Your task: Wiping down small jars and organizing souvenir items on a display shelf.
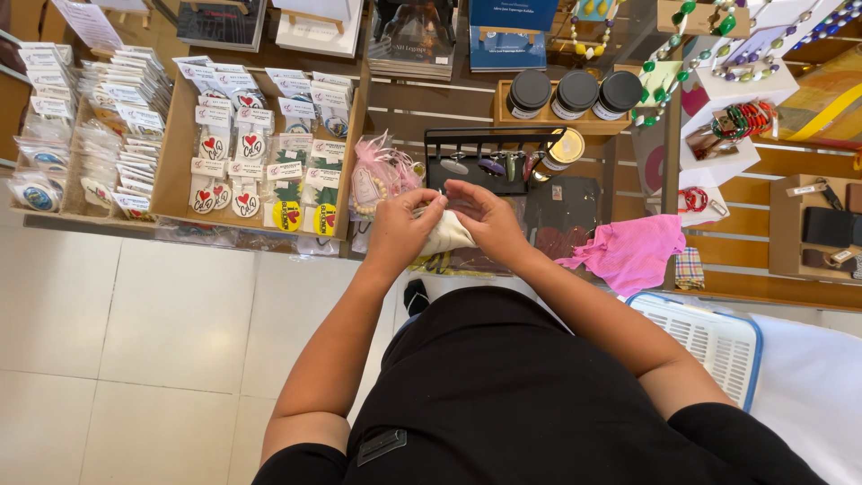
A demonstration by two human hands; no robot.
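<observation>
Up close, the fingertips of both hands meet at the top of a small cream cloth pouch, pinching its gathered mouth; whether a drawstring runs between them is too fine to tell. The left hand cups the pouch from the side with fingers curled and pressed together, and the right hand closes over it from the other side, thumb and forefinger nipped at the neck. The pouch hangs in the air just in front of the wooden display table, not resting on it. Judging by the bunched neck, the pouch looks nearly closed, though it is not yet set down. Just behind the hands lies a pink feathered trinket and a black rack of small hanging charms. A pink cloth lies to the right, with three dark-lidded jars further back. Left of the hands, a wooden tray holds carded badges, and a white slatted basket sits near the right elbow.
</observation>
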